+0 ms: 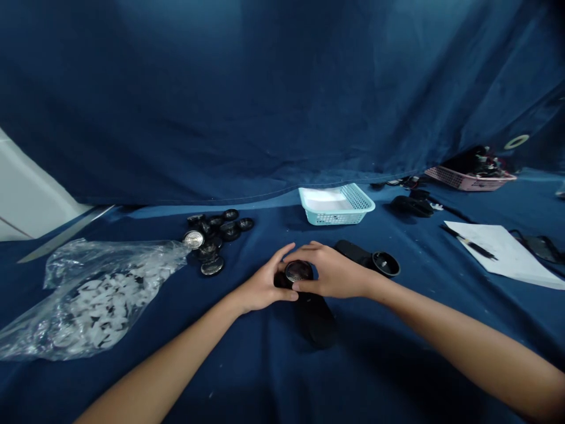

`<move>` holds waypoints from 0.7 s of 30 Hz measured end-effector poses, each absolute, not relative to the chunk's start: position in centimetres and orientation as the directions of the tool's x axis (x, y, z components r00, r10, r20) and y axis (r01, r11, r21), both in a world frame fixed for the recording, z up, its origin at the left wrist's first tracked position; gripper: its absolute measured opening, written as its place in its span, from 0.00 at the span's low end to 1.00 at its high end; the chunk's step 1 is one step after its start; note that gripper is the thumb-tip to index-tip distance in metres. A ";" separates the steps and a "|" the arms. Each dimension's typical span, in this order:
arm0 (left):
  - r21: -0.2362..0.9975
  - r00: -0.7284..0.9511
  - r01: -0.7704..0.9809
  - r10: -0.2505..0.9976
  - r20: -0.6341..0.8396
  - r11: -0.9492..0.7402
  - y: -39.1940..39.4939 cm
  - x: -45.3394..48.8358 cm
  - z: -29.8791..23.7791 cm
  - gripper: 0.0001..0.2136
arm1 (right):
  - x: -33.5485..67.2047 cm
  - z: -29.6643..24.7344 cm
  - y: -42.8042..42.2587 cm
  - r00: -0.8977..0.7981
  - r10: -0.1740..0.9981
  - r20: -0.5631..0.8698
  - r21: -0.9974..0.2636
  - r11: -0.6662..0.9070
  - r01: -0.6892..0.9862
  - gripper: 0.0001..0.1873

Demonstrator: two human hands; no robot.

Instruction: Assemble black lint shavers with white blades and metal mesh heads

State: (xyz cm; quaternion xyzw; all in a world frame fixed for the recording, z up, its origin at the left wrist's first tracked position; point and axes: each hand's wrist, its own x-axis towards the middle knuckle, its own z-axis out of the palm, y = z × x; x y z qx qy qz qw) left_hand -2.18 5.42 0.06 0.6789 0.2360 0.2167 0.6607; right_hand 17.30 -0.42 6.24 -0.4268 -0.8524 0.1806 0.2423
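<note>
Both hands meet at the middle of the blue cloth around a black cylindrical device (315, 315) that lies pointing toward me. My left hand (265, 285) grips its far end from the left. My right hand (333, 271) curls over the same end, with fingers around a round cap with a silver mesh (299, 271) that sits on top. A second black device (368, 258) with an open round end lies just behind my right hand.
A pile of round black and mesh caps (215, 235) lies at the back left. A clear bag of small white pieces (95, 294) is at the left. A light blue basket (338, 205), a pink basket (468, 176), paper with a pen (503, 253) lie behind and to the right.
</note>
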 end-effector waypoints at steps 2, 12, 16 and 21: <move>1.000 0.805 0.026 0.593 -0.012 -0.015 5.5 -2.3 0.0 0.50 | 17.7 7.0 -0.1 -0.609 0.766 0.205 -0.543 0.607 0.580 0.24; 0.996 0.812 0.030 0.584 0.025 -0.083 6.1 -2.6 -0.8 0.50 | 17.8 8.1 0.8 -0.729 0.680 0.077 -0.588 0.622 0.518 0.26; 0.998 0.828 -0.027 0.558 0.056 -0.060 6.0 -2.6 -0.6 0.49 | 16.8 7.8 0.4 -0.691 0.717 0.091 -0.472 0.642 0.603 0.20; 0.994 0.836 -0.062 0.539 0.101 -0.091 6.0 -2.8 -0.4 0.49 | 15.9 7.7 0.3 -0.706 0.702 0.091 -0.461 0.658 0.595 0.12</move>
